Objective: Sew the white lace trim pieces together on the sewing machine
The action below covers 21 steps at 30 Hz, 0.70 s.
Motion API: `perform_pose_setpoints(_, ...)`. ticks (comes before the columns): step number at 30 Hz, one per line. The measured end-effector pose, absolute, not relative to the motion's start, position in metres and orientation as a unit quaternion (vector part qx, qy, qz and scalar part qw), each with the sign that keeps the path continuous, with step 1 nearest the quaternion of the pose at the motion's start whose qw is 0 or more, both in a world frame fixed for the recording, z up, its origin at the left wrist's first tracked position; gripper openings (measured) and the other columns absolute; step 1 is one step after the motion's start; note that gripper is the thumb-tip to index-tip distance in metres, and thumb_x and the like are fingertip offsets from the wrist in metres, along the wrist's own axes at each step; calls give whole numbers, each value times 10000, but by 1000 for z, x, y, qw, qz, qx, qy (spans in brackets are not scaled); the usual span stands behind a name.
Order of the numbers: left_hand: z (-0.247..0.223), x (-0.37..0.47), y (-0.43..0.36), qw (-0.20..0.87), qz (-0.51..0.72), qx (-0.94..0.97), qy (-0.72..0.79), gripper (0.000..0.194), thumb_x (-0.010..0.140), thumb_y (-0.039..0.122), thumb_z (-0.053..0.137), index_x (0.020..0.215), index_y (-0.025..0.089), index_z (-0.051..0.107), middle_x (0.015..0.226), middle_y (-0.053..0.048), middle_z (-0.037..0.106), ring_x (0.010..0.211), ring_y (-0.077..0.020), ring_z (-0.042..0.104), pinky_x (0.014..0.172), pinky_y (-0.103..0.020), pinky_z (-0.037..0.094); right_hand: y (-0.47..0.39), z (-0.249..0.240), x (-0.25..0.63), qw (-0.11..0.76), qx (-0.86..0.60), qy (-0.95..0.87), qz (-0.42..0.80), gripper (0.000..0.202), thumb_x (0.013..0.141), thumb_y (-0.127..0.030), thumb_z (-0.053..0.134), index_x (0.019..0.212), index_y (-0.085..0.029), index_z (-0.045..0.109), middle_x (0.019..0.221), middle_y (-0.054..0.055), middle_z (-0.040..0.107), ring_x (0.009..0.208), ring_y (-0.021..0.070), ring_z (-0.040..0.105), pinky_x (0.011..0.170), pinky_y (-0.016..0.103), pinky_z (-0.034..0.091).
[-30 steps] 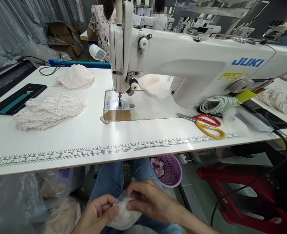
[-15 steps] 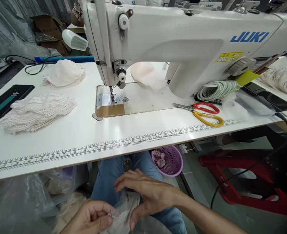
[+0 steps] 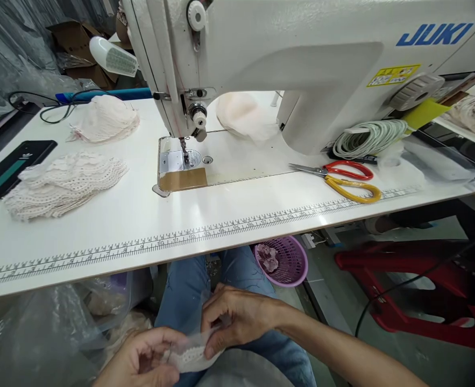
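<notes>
Over my lap, below the table edge, my left hand [image 3: 146, 357] pinches one end of a small piece of sheer white fabric with lace trim [image 3: 192, 355]. My right hand [image 3: 237, 322] grips the other end between thumb and fingers, so the piece stretches between both hands. On the table above stands a white sewing machine [image 3: 261, 48], its presser foot [image 3: 185, 156] over the needle plate. Left of it lie a stack of lace-edged pieces [image 3: 65, 185] and a pile of pale gathered fabric [image 3: 104, 119].
Scissors with red and yellow handles [image 3: 342, 180] lie right of the needle area, near a coil of pale cord [image 3: 368, 140]. A printed ruler [image 3: 192, 235] runs along the table's front. Below are a purple basket [image 3: 289, 263] and a red stool [image 3: 415, 301].
My right hand has gone from spread fingers to gripping the fabric, which is now drawn out between both hands. The view has shifted slightly closer to the machine.
</notes>
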<state>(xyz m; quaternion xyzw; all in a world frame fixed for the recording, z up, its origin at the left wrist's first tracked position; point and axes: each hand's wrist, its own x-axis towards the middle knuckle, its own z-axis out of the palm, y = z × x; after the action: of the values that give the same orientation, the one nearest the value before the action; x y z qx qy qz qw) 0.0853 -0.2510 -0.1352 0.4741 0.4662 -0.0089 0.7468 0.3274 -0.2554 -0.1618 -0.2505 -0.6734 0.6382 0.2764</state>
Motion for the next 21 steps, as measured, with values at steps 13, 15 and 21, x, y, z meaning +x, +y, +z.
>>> perform_pose_setpoints(13, -142, 104, -248, 693, -46, 511, 506, 539, 588, 616, 710, 695, 88, 695, 541, 16, 490, 535, -100, 319, 512, -211, 217, -251, -174, 336, 214, -275, -664, 662, 291, 821, -382, 615, 859, -106, 697, 723, 34, 643, 637, 106, 554, 584, 173, 401)
perform_pose_setpoints(15, -142, 100, -247, 705, -46, 494, 508, 566, 568, 640, 715, 699, 89, 700, 540, 7, 521, 532, -97, 334, 518, -206, 238, -250, -177, 338, 209, -268, -676, 654, 293, 815, -388, 622, 850, -106, 696, 735, 38, 647, 654, 110, 557, 609, 177, 404)
perform_pose_setpoints(21, -136, 86, -243, 719, -19, 466, 516, 509, 593, 616, 723, 680, 115, 702, 563, -6, 580, 535, -104, 405, 528, -207, 297, -247, -178, 335, 188, -267, -713, 621, 350, 789, -477, 627, 816, -132, 673, 713, 2, 615, 653, 103, 538, 633, 182, 393)
